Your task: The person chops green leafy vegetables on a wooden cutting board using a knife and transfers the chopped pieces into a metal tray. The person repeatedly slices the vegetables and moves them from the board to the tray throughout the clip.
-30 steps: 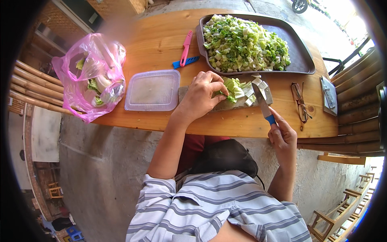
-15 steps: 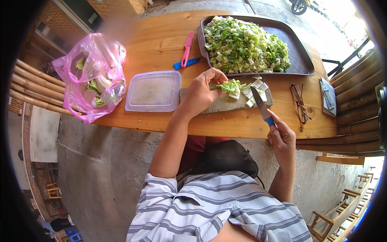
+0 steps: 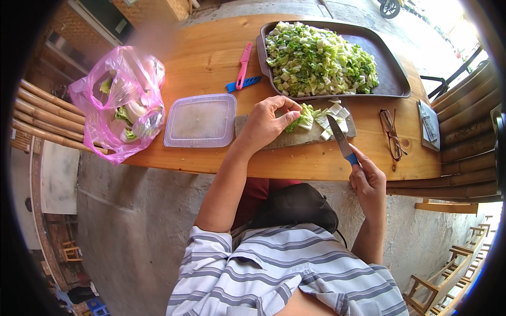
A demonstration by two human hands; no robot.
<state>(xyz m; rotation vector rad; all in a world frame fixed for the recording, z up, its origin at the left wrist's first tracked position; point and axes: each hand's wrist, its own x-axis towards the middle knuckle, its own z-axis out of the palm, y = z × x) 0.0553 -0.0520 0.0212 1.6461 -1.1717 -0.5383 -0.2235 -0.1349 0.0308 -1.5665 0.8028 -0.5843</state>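
Note:
My left hand is closed on a leafy piece of cabbage, thumb and fingers pinching its green end over the grey cutting board. In my right hand is a knife with a blue handle, its blade pointing up and left over the right part of the board. Cut white cabbage pieces lie by the blade. Beyond the board, a large dark tray carries a heap of chopped cabbage.
A pink plastic bag with cabbage inside stands at the left. Beside it lies a translucent lidded container. A pink peeler-like knife and blue sheath lie behind. Eyeglasses and a notepad are at the right.
My left fingers have shifted slightly right along the cabbage piece, covering more of its leafy end. The right hand and knife have barely moved.

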